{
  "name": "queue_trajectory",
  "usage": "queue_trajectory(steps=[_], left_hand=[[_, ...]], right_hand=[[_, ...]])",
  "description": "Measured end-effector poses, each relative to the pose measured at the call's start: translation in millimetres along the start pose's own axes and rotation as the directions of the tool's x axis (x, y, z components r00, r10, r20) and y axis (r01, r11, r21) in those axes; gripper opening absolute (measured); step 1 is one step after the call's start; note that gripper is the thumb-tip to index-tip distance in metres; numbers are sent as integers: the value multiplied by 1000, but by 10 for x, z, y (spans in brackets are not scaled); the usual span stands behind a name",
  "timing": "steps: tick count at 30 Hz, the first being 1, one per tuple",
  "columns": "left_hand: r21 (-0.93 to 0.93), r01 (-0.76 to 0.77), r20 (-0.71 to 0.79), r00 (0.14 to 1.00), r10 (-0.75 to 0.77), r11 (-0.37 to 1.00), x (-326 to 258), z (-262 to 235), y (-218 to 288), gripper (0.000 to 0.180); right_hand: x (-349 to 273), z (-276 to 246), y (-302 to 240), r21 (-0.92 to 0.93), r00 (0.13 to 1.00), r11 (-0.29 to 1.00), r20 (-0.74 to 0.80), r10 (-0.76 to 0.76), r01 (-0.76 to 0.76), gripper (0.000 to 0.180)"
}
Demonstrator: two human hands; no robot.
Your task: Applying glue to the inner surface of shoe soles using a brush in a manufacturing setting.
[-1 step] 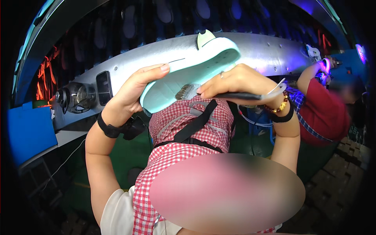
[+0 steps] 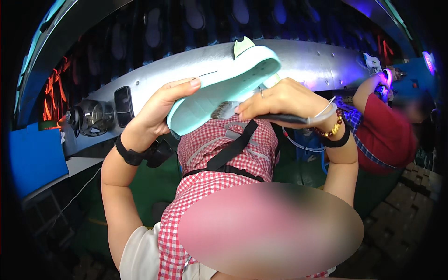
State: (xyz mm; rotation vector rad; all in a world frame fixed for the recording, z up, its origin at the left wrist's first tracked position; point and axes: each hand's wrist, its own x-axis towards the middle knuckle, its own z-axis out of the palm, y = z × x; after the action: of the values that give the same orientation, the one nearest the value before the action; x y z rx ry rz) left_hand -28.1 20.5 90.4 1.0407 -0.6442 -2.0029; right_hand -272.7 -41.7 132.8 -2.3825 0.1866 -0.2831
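Observation:
A mint-green shoe sole with raised side walls is held up in front of me, its inside tilted toward me. My left hand is closed round its left end, the thumb over the rim. In my right hand is a brush with a dark handle. Its bristles are at the sole's near inner side; whether they touch it I cannot tell. A pale yellow-green tab stands up from the far rim, and another pale piece shows beside my right hand.
Behind the sole runs a curved metal ledge, with several soles in the dark beyond. A black tray-like rectangle and a clear round container are on the left, near a blue panel. A person in red is at the right.
The sole's far right end has shifted slightly left and down. The brush and my right hand have moved very slightly. My left hand keeps its grip.

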Motion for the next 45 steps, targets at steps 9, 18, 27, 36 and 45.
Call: queue_trajectory(steps=[9,18,27,36,45], left_hand=[[58,-81,-48,995,83,995,-20,-45,-1,38],[-409,-170,37,979,202,897,316,25,-306,43],[-451,-190,-3,977,211,872,351,-41,-359,47],[-470,-211,-47,976,215,857,452,-69,-427,43],[-187,-621,-9,776,631,761,-29,123,392,50]], right_hand=[[-187,51,216,88,985,984,-69,160,-154,17],[78,569,250,761,760,642,-361,540,-95,17],[-14,620,579,390,583,917,-727,363,-85,18],[358,781,521,-12,490,976,-866,100,-219,24],[-430,429,282,610,513,527,-789,338,592,25]])
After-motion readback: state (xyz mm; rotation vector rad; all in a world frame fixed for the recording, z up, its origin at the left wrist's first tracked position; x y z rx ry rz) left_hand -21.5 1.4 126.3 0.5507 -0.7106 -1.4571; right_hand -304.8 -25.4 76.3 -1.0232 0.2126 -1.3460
